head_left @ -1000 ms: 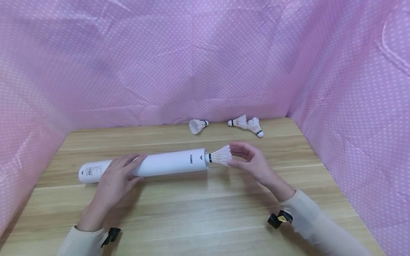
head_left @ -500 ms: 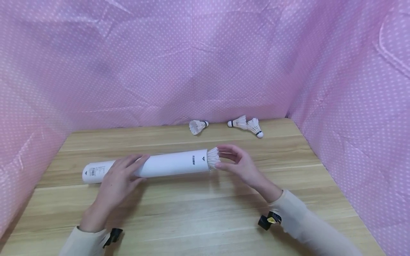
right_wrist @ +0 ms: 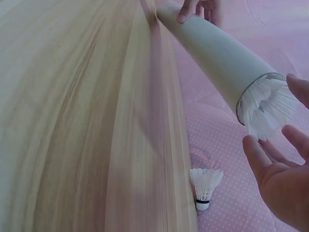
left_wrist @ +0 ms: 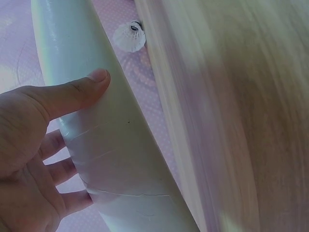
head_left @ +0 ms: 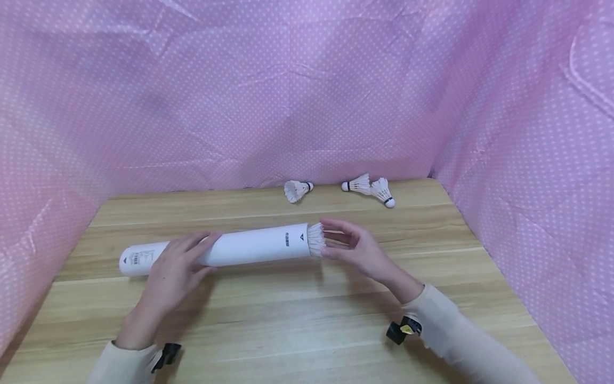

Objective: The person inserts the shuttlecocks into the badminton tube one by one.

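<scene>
My left hand (head_left: 175, 269) grips a long white shuttlecock tube (head_left: 259, 246), thumb on one side and fingers round the other. The tube lies sideways, its open mouth towards the right. Out of that mouth pokes the feather skirt of a shuttlecock (head_left: 316, 240), its cork hidden inside. My right hand (head_left: 360, 248) holds this skirt by its rim, thumb at the near edge and fingers at the far edge. The right wrist view shows the flared feathers (right_wrist: 265, 108) between thumb and fingertips. In the left wrist view the left thumb (left_wrist: 79, 94) presses along the tube wall.
One loose shuttlecock (head_left: 297, 190) lies at the back of the wooden table (head_left: 288, 320). Further right, two more lie close together, a left shuttlecock (head_left: 357, 184) and a right shuttlecock (head_left: 382, 192). Pink dotted cloth (head_left: 288, 96) hangs behind and at the sides.
The right hand has moved left, and the shuttlecock has slid cork first into the tube until only its skirt shows. The left hand keeps its grip, with the tube shifting only slightly.
</scene>
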The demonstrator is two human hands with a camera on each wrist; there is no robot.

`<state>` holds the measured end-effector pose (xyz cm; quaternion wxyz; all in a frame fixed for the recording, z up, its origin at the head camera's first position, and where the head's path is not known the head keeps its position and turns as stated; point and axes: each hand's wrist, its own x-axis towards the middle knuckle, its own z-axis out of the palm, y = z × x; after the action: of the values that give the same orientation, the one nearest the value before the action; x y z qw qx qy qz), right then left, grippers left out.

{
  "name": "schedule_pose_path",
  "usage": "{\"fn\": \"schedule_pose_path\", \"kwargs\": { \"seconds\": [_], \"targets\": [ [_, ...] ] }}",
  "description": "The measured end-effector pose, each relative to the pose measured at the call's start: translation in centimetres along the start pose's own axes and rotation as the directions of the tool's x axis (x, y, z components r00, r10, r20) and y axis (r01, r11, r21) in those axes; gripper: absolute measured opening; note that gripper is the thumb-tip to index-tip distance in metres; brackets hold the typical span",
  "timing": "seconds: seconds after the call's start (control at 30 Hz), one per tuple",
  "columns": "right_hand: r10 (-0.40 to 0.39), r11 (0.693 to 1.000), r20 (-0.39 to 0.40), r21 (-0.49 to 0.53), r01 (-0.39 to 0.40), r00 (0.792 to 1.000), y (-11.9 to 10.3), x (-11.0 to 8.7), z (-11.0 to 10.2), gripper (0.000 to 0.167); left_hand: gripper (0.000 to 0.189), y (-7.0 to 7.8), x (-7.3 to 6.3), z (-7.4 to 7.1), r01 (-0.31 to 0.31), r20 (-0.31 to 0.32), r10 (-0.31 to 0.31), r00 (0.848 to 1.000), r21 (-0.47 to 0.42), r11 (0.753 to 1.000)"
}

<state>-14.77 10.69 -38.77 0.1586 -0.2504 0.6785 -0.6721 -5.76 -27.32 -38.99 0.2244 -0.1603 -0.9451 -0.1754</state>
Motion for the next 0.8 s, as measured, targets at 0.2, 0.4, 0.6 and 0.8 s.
{"fn": "schedule_pose_path", "kwargs": {
  "seconds": [0.2,0.4,0.6,0.8],
  "targets": [
    [0.005,1.000,-0.002,-0.029,-0.005,1.000,0.2,0.1,-0.1,0.061,0.087,-0.1,-0.2,-0.1,0.006,0.002,-0.006,1.000,-0.005,1.000],
    [0.016,0.999,-0.014,-0.029,-0.016,1.000,0.2,0.4,0.1,0.059,0.087,-0.1,-0.3,-0.1,0.008,0.000,-0.008,1.000,0.001,1.000],
    [0.008,1.000,0.008,-0.021,-0.008,1.000,0.1,0.7,0.8,0.059,0.086,0.0,-0.2,-0.1,-0.006,0.003,0.006,1.000,-0.004,1.000],
    [0.005,0.999,0.000,-0.032,-0.005,1.000,-0.1,1.0,1.6,0.059,0.086,0.2,0.0,-0.1,-0.001,0.001,0.001,1.000,0.000,1.000]
  ]
}}
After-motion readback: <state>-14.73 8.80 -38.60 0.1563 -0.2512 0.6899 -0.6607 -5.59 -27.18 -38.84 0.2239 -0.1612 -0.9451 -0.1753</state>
